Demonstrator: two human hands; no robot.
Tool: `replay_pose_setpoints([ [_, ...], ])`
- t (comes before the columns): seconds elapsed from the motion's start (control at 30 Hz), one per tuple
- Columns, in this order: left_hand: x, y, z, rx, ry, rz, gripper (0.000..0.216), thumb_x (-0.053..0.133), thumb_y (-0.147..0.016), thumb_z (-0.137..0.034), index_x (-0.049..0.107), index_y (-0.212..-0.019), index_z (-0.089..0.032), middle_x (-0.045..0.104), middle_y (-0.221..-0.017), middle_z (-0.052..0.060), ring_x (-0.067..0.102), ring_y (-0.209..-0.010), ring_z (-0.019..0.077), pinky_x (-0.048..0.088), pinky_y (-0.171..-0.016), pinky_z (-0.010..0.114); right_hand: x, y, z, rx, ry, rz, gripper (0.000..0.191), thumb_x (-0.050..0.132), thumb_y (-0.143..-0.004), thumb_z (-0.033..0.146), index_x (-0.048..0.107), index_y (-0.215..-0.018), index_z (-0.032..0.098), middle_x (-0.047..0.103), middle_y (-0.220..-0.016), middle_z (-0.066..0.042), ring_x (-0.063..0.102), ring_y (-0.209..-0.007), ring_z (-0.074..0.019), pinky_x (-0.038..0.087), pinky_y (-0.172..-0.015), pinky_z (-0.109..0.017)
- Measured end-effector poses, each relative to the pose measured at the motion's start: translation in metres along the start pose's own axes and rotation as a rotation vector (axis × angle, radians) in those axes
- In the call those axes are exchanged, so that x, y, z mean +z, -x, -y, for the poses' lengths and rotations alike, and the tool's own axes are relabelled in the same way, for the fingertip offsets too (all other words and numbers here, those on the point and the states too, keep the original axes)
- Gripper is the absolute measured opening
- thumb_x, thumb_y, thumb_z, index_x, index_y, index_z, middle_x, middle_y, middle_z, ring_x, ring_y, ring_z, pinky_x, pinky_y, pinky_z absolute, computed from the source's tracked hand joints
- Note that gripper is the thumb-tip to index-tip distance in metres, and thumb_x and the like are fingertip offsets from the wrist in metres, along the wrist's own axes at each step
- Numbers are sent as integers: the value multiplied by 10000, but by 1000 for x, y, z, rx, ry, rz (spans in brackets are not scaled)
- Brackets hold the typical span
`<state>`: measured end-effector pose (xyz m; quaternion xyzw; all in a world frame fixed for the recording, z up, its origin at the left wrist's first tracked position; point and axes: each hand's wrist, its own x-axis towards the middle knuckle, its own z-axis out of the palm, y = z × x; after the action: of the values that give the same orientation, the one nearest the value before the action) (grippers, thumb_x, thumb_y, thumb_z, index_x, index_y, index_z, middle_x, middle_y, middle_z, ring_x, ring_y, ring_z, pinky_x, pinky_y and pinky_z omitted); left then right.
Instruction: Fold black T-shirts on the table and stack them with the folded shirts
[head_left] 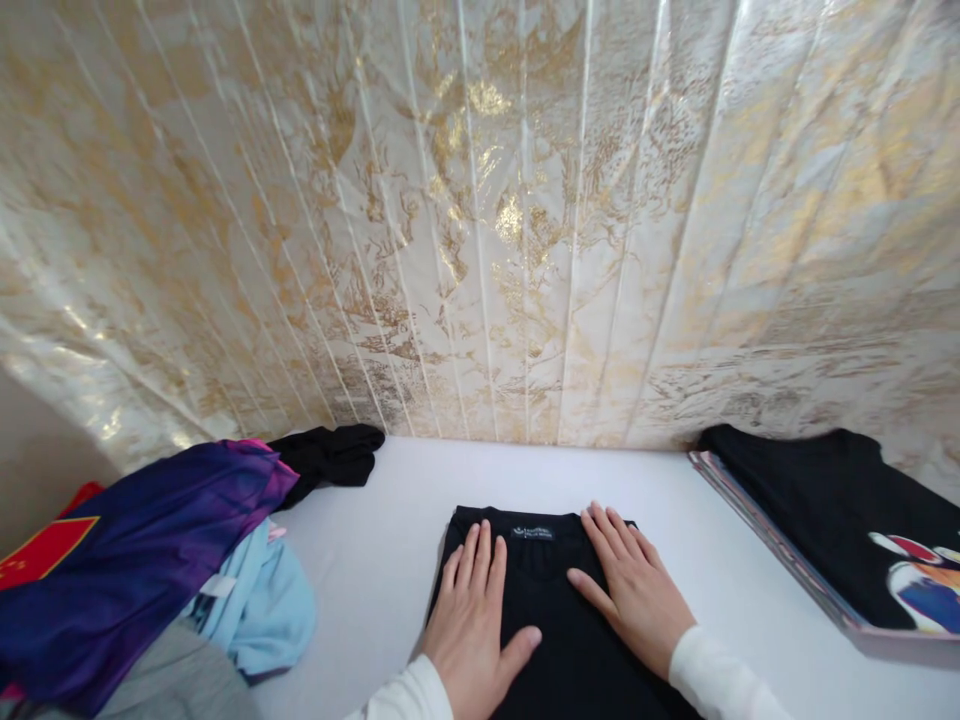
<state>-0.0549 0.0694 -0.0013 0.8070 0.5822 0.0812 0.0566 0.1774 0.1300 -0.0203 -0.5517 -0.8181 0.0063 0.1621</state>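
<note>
On my head view, one black fabric shirt [553, 625] with a neck label lies centrally on the flat white surface [367, 575]. The bare left hand [471, 615] and right hand [634, 590] rest on it, thumbs spread, pinching nothing, presumably holding it flat. I count one neat multicoloured garment stack [810, 530] right, at least four crumpled cloth garments [180, 530] left.
</note>
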Motion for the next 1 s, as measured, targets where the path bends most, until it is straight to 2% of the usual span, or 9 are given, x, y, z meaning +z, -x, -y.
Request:
replay_pose_setpoints([
  [0.1,-6,0,5,2,21,38,819,326,-868,-644,120,-1458,-115,-1,-1501,160,19,-1375,346,180,-1089,549,-13,-2,-20,76,-214,73,712,298,-860,617,366,-1390,147,327,-1458,-97,251,-1354,-247,266,-1094,-454],
  [0.2,-10,0,4,68,26,40,827,381,-871,-599,74,-1460,-106,-36,-1498,154,6,-1376,348,185,-1080,562,-30,-1,-56,225,-439,-23,664,279,-861,589,383,-1369,173,404,-1421,-107,336,-1321,-240,306,-1072,-424],
  [0.27,-11,-3,-7,200,23,44,831,408,-867,-584,75,-1460,-107,-33,-1499,145,17,-1381,338,202,-1077,552,-38,-2,-77,261,-534,-81,579,341,-842,566,477,-1278,209,540,-1304,-109,474,-1219,-253,369,-1018,-418],
  [0.37,-7,-16,-40,493,10,54,676,342,-924,-524,174,-1446,-129,100,-1502,118,132,-1383,282,297,-1061,457,-46,-9,-87,211,-565,-19,400,438,-797,501,624,-1024,230,677,-1030,-83,614,-959,-243,456,-878,-378],
  [0.53,24,-44,-90,731,-159,-180,394,207,-1002,-299,404,-1314,-160,391,-1420,53,405,-1276,202,444,-919,315,-44,-25,-71,121,-446,76,267,478,-769,426,643,-766,216,625,-756,-39,575,-709,-196,456,-699,-324],
  [0.7,45,-47,-94,776,-248,-356,358,263,-997,-283,438,-1279,-148,479,-1360,54,483,-1208,195,458,-856,285,-35,-28,-74,112,-341,60,212,455,-785,370,568,-691,218,582,-740,-34,552,-749,-199,422,-726,-325],
  [0.77,44,-44,-92,756,-226,-320,364,250,-998,-246,411,-1306,-137,458,-1374,71,458,-1234,206,444,-882,291,-34,-28,-78,126,-310,57,208,446,-791,364,537,-674,218,577,-735,-38,548,-752,-203,416,-734,-330],
  [0.83,38,-44,-90,713,-140,-195,401,229,-999,-260,360,-1349,-112,404,-1408,95,399,-1279,218,429,-924,309,-35,-28,-79,126,-283,76,202,453,-788,355,524,-659,218,573,-748,-43,546,-760,-204,412,-734,-333],
  [1.0,7,-60,-81,477,143,85,795,326,-889,-616,140,-1448,-81,95,-1509,139,85,-1390,278,225,-1101,458,-38,-28,-75,109,-282,82,218,450,-811,358,538,-668,219,569,-764,-41,550,-760,-199,421,-725,-329],
])
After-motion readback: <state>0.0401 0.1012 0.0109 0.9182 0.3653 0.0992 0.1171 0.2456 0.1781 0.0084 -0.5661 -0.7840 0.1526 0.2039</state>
